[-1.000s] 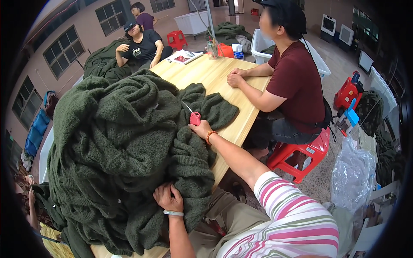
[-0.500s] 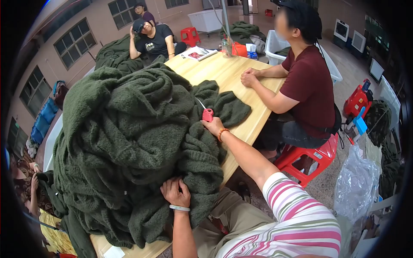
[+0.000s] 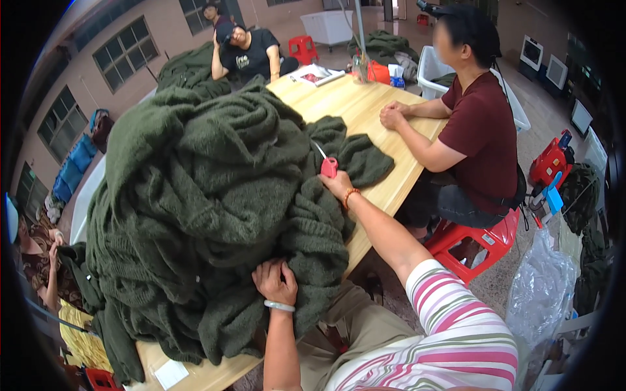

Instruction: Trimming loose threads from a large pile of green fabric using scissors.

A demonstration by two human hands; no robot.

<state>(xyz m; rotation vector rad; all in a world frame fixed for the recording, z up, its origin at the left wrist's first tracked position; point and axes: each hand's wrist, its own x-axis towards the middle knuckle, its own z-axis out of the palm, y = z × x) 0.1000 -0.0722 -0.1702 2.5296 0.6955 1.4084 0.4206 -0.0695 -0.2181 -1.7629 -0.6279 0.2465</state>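
Note:
A big heap of dark green knitted sweaters (image 3: 195,189) covers the left and near part of the wooden table. My left hand (image 3: 275,281) lies low on the near right side of the heap, its fingers bent into the knit of a sweater (image 3: 313,277). A pale bangle circles that wrist. Farther off, my right hand (image 3: 338,186) is closed on the red handle of a pair of scissors (image 3: 329,167), whose thin metal blades point away over the fabric. The hand rests at the heap's right edge, next to a sleeve-like piece spread on the table.
Across the wooden table (image 3: 372,104) a person in a dark red shirt (image 3: 479,130) sits on a red stool (image 3: 466,244), hands together. Another person in black (image 3: 251,58) leans at the far side. A white paper (image 3: 171,375) lies near me. Clear plastic (image 3: 541,280) stands right.
The whole view has shifted slightly, so things appear a little farther right. Both hands keep their places on the heap, and the scissors stay in my right hand.

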